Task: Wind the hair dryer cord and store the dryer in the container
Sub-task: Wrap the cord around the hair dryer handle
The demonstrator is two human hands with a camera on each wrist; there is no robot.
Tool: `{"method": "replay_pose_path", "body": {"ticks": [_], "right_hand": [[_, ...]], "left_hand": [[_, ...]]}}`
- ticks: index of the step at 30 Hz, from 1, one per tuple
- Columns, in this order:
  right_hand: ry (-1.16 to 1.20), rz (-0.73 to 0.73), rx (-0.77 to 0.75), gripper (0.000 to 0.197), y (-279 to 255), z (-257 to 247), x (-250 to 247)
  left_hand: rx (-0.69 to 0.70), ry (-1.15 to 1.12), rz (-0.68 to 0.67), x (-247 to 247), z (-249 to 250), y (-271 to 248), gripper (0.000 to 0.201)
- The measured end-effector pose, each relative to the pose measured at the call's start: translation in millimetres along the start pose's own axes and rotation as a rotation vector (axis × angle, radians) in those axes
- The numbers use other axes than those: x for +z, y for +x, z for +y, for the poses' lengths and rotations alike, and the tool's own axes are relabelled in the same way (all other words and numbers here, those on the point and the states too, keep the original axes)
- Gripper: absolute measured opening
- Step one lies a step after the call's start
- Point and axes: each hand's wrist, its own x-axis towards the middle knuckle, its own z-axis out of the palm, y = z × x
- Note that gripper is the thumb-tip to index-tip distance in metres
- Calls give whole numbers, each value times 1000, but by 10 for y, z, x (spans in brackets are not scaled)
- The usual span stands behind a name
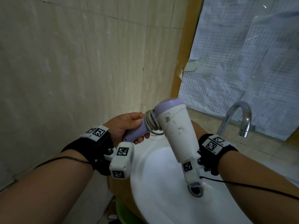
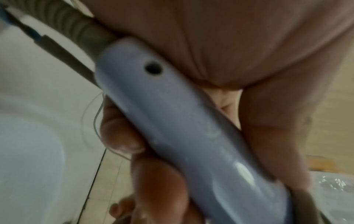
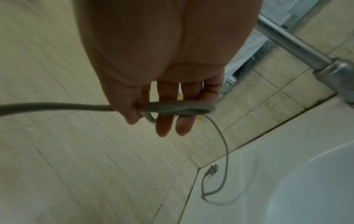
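**Dryer held over the sink, cord partly wound**

Your dryer (image 1: 174, 125) hangs in the air above the white sink (image 1: 155, 191), its white barrel sloping down toward you and its lilac back end pointing up at the wall. Grey cord (image 1: 151, 122) is looped several times round the top of the lilac handle (image 2: 172, 121), where handle meets barrel.

Your left hand (image 1: 127, 126) grips that handle: the left wrist view shows the thumb on one side and curled fingers (image 2: 122, 136) on the other, closed round the lilac plastic. The ribbed strain relief (image 2: 76, 28) sticks out of the handle's end near the palm.

Your right hand (image 3: 162, 84) is hidden behind the barrel in the head view. The right wrist view shows it holding the cord: the thumb pinches it against the fingers, and a loop lies across them with the fingertips (image 3: 173, 127) pointing out straight. From that loop a slack length drops to the sink's rim, where it curls and ends in the plug (image 3: 210, 170), lying just beside the tiled wall (image 1: 72, 62).

A chrome tap (image 1: 239, 117) arches over the sink's far right side, below a window covered in gridded paper (image 1: 242, 62). Something green (image 1: 123, 212) shows below the sink's near edge; you cannot tell what it is.
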Motion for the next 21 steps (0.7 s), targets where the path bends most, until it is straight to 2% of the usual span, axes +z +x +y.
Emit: {"method": "replay_pose_path", "body": {"ticks": [2, 5, 7, 12, 16, 18, 21], "right_hand": [[-137, 50, -32, 23, 66, -4, -94], [-102, 112, -51, 6, 160, 25, -263], [-113, 139, -60, 23, 226, 35, -385], [15, 168, -105, 28, 306, -10, -462], [235, 144, -143, 29, 303, -60, -382], [343, 61, -150, 28, 251, -107, -323], [370, -39, -161, 25, 183, -132, -260]], "left_hand": [[-43, 35, -58, -38, 13, 6, 53], [-120, 142, -131, -64, 67, -4, 49], [-181, 291, -132, -52, 105, 8, 49], [-337, 785, -32, 14, 163, 66, 15], [-418, 1084, 79, 57, 113, 95, 12], [-449, 1136, 174, 72, 67, 94, 16], [-468, 1126, 301, 74, 13, 92, 22]]}}
